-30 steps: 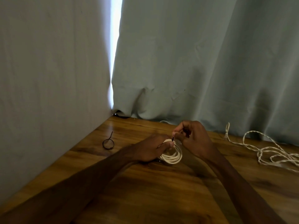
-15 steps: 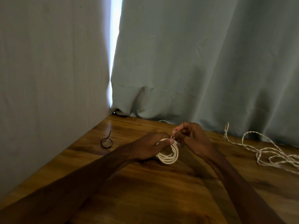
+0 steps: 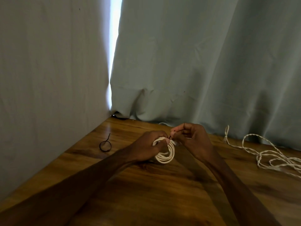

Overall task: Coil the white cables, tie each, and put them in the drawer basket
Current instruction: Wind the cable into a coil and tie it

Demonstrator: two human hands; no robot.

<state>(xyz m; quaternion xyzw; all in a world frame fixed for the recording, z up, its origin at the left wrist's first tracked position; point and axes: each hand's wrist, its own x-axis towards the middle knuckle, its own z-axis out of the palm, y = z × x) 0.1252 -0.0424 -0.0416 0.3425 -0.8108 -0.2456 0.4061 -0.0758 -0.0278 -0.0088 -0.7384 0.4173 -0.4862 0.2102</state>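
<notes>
Both hands meet over the middle of the wooden table [image 3: 162, 201]. The left hand [image 3: 146, 145] grips 1 wound coil [image 3: 165, 156] of white cable, fingers curled round its top and thumb pressed on the wraps, with the lower loops down at the tabletop. The right hand [image 3: 194, 141] pinches a thin dark tie [image 3: 170, 136] between thumb and fingertips, right at the top of that coil. Whether the tie is round the bundle yet I can't tell; it's too small to make out.

My read is that the coiling of cable 1 is done and its tying is under way. Over on the right, the loose white cable [image 3: 260, 154] sprawls in a tangle near the curtain [image 3: 195, 62], well apart from the hands, with no coil and no tie. On the far left, 1 spare dark tie [image 3: 105, 145] lies looped on the wood. There's no drawer basket in sight, so I'd judge nothing is stowed yet.
</notes>
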